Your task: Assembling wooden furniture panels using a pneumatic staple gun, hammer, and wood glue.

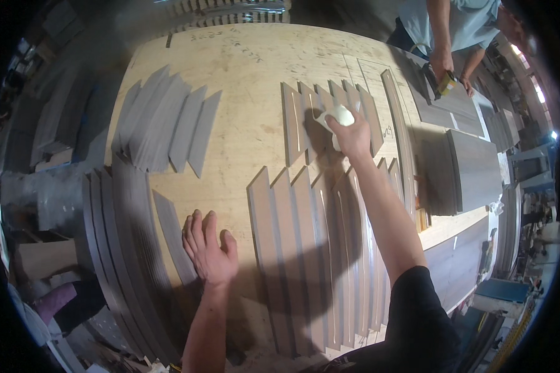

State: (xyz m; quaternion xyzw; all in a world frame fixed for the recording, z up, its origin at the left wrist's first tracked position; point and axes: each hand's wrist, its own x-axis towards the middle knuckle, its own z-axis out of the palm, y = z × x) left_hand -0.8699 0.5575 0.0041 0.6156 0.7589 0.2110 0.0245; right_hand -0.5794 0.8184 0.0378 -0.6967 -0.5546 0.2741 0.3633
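A white squeeze bottle (341,114) is in my right hand (356,138), with fingers wrapped round it. It is over the far group of short brown strips (292,115), whose ends are cut at a slant. Pale lines, like beads of glue, run along several of these strips. Closer to me lies a row of longer slant-cut strips (264,224), some with the same pale lines. My left hand (213,253) rests open on the wooden table (249,81), fingers stretched, beside a single grey strip (173,227). The bottle's tip is hard to make out.
Grey slant-ended strips (162,118) lie at the far left, with long grey strips (130,236) stacked nearer. On the right stand a thick stack of dark boards (476,171) and a long narrow strip (399,130). At the far right, a co-worker's hands (442,62) hold a yellow-and-black tool.
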